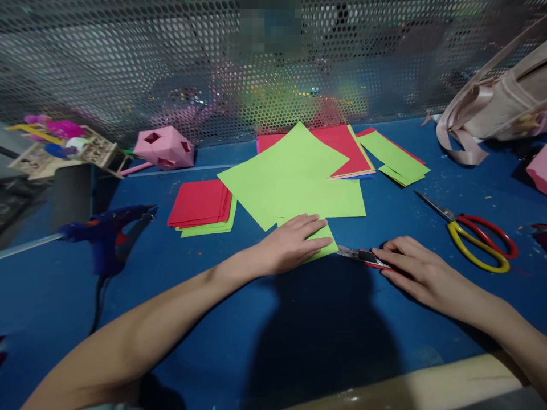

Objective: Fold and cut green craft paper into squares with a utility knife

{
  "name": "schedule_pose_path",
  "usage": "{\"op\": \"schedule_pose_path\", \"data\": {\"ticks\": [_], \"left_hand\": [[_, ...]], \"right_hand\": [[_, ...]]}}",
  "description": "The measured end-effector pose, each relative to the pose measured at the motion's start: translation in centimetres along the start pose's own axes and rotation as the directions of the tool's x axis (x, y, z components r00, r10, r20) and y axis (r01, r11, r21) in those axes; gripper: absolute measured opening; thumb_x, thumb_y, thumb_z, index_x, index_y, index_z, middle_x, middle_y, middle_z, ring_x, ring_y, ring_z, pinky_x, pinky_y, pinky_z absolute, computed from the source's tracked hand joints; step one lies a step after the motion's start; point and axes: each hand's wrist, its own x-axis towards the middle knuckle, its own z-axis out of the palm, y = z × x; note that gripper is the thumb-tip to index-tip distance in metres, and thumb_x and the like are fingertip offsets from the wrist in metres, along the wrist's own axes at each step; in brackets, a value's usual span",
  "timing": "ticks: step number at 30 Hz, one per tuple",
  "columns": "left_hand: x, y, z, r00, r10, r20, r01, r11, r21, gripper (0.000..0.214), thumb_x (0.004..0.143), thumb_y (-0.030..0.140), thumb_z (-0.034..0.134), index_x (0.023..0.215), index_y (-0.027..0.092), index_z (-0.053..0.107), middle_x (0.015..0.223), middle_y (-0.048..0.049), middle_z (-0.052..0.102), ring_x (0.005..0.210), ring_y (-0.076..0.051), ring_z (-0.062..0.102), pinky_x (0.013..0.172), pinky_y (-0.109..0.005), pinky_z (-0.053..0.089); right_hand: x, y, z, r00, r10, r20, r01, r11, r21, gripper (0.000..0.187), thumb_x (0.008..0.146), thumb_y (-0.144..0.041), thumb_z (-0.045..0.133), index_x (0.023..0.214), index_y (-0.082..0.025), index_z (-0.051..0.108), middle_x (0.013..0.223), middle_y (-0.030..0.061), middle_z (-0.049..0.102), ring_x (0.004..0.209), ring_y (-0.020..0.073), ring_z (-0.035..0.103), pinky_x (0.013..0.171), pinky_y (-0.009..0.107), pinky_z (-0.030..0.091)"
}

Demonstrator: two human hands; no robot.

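My left hand (293, 244) lies flat on a folded green paper piece (325, 246) at the near edge of a large green sheet (294, 176), pressing it onto the blue table (256, 319). My right hand (416, 267) grips a small red-handled utility knife (363, 257), whose blade tip touches the right edge of the folded green piece. Both forearms reach in from the bottom of the view.
Red and green paper stack (203, 206) at left, red sheets (342, 149) and green strips (395, 156) behind. Scissors (478, 233) lie at right, a blue glue gun (109, 236) at left. A pink paper model (164, 148), a pink bag (499, 102), and a mesh screen (171, 57) at the back.
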Motion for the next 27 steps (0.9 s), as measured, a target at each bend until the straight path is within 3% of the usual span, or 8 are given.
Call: {"op": "schedule_pose_path", "data": {"ticks": [9, 18, 27], "left_hand": [[0.01, -0.02, 0.10, 1.000, 0.010, -0.011, -0.009, 0.999, 0.031, 0.033, 0.101, 0.031, 0.040, 0.130, 0.024, 0.055, 0.146, -0.0130, 0.048, 0.137, -0.029, 0.042, 0.110, -0.046, 0.037], [0.08, -0.07, 0.17, 1.000, 0.009, -0.004, -0.009, 0.999, 0.040, 0.033, 0.100, 0.029, 0.042, 0.131, 0.026, 0.053, 0.147, -0.0117, 0.048, 0.137, -0.029, 0.042, 0.109, -0.047, 0.038], [0.23, -0.02, -0.09, 0.999, -0.018, 0.029, 0.019, 1.000, -0.016, 0.035, 0.101, 0.031, 0.039, 0.131, 0.026, 0.055, 0.149, -0.0109, 0.045, 0.139, -0.029, 0.040, 0.111, -0.047, 0.035]], "right_hand": [[0.24, -0.50, -0.03, 1.000, -0.010, 0.009, 0.010, 1.000, -0.011, 0.036, 0.098, -0.031, 0.045, 0.129, -0.020, 0.061, 0.101, 0.0122, 0.061, 0.092, 0.0226, 0.058, 0.075, 0.034, 0.051], [-0.22, -0.71, 0.29, 1.000, -0.015, 0.024, 0.015, 1.000, -0.017, 0.038, 0.097, -0.028, 0.045, 0.133, -0.023, 0.058, 0.103, 0.0115, 0.060, 0.095, 0.0220, 0.059, 0.078, 0.034, 0.052], [-0.22, -0.67, 0.49, 0.997, -0.043, 0.061, 0.043, 0.999, 0.010, 0.038, 0.098, -0.025, 0.045, 0.134, -0.020, 0.055, 0.106, 0.0126, 0.058, 0.097, 0.0222, 0.057, 0.079, 0.035, 0.051]]}}
